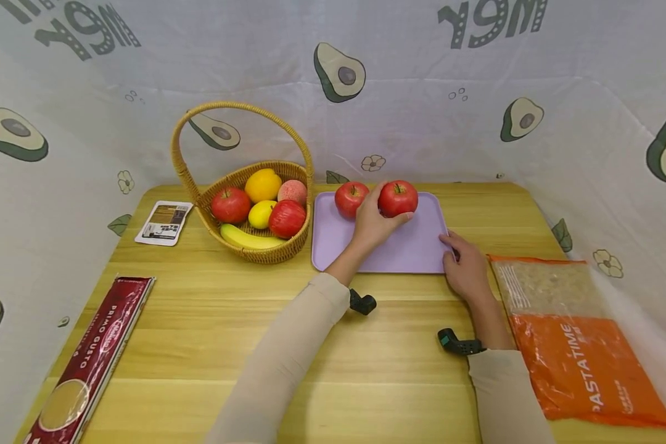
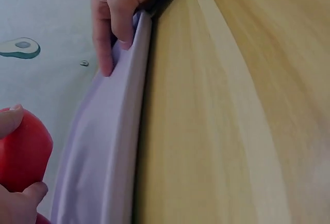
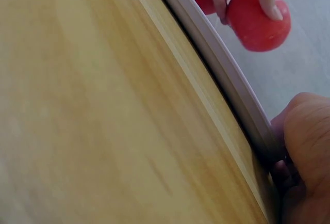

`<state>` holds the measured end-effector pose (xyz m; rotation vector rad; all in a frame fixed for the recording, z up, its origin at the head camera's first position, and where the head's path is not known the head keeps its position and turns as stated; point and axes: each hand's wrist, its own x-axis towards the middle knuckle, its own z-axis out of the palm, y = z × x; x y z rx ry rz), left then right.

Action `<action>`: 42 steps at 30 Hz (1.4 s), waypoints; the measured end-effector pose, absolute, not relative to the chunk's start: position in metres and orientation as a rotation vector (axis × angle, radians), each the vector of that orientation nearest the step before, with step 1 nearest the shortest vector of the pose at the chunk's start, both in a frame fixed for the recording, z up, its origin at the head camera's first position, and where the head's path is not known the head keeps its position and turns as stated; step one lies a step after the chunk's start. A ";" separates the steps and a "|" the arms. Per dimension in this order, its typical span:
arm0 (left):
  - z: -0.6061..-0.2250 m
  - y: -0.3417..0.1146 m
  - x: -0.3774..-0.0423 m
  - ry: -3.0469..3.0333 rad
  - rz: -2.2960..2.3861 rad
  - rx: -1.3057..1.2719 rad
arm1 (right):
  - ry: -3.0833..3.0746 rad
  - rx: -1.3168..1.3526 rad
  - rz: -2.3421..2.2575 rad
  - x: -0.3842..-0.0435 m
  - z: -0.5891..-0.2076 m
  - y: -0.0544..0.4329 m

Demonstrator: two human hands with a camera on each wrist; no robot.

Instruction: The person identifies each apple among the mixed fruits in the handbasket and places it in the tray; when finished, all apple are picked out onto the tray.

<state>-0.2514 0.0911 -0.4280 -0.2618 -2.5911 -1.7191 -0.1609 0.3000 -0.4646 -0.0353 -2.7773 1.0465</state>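
Observation:
My left hand (image 1: 373, 222) grips a red apple (image 1: 402, 198) between thumb and fingers, over the lilac tray (image 1: 411, 250). Just left of it, a second red apple (image 1: 348, 197) sits on the tray, partly behind the hand. In the right wrist view the held apple (image 3: 258, 25) appears above the tray's rim (image 3: 232, 74). My right hand (image 1: 467, 270) pinches the tray's right edge near its front corner, thumb and fingers on either side of the rim. The left wrist view shows these fingers on the tray corner too.
Left of the tray stands a wicker basket (image 1: 255, 254) with a tall handle, holding several fruits, including a banana (image 1: 250, 238). A white packet (image 1: 164, 223) and a red pasta pack (image 1: 97, 351) lie farther left. An orange pasta bag (image 1: 588, 364) lies right of my right arm.

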 end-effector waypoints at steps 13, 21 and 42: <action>-0.445 0.107 -0.267 -2.604 -1.665 -0.238 | -2.787 -0.046 1.024 -0.162 -0.463 0.294; -0.446 0.110 -0.272 -2.637 -1.642 -0.223 | -2.776 -0.043 1.035 -0.163 -0.462 0.294; -0.416 0.061 -0.220 -2.592 -1.621 -0.610 | -2.750 -0.028 1.024 -0.161 -0.467 0.300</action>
